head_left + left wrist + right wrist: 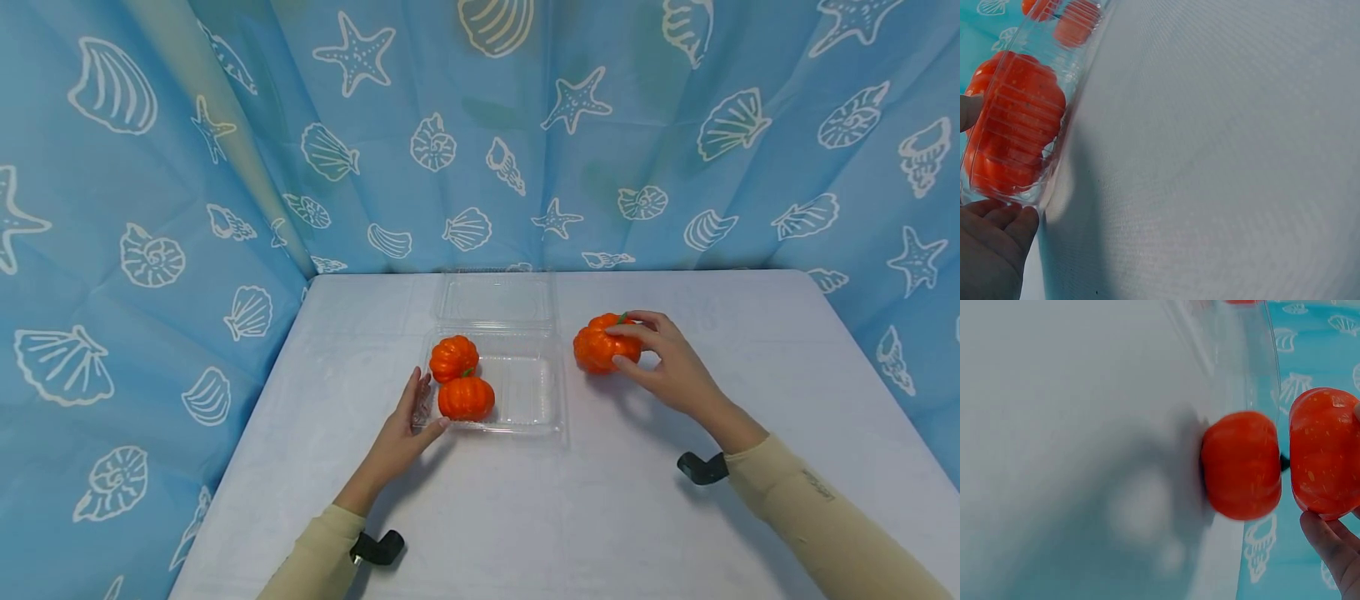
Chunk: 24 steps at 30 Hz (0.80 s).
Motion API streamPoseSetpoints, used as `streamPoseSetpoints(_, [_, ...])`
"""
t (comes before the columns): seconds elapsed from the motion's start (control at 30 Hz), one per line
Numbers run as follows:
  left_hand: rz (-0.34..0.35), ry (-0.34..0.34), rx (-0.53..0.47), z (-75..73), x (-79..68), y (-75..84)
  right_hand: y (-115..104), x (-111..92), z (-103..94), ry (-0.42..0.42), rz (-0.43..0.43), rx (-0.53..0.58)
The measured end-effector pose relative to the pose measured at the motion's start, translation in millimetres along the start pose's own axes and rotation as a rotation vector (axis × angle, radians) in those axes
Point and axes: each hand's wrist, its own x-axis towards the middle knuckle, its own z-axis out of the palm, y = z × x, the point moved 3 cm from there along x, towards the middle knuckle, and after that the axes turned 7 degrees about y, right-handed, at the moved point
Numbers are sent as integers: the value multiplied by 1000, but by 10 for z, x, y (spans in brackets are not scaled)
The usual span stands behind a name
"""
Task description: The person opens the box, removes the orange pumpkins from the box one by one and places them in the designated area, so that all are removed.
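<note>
In the head view a clear plastic clamshell container (517, 427) lies on the table with its lid folded back. At its left end sit two small orange pumpkins, a rear pumpkin (453, 357) and a front pumpkin (467, 399). My left hand (401, 437) rests against the container's front left corner, thumb at the front and fairly straight fingers along the left side. Right of the container, my right hand (671, 367) pinches another pumpkin (1322, 453) between thumb and fingers. In the right wrist view, a pumpkin with a dark stem (1241, 465) stands on the table close beneath it.
The white-covered table (540, 525) reaches back to a blue curtain (525, 125) with shell and starfish prints. The open lid (495, 298) lies flat behind the container's base. Black wrist mounts (703, 468) stick out at both cuffs.
</note>
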Motion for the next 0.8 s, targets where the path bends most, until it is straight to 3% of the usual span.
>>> streamPoseSetpoints(0.37, [-3, -2, 5, 2, -1, -7, 241, -133, -190, 41, 44, -26])
streamPoseSetpoints(0.8, [-9, -1, 1, 2, 0, -14, 461, -183, -275, 52, 99, -33])
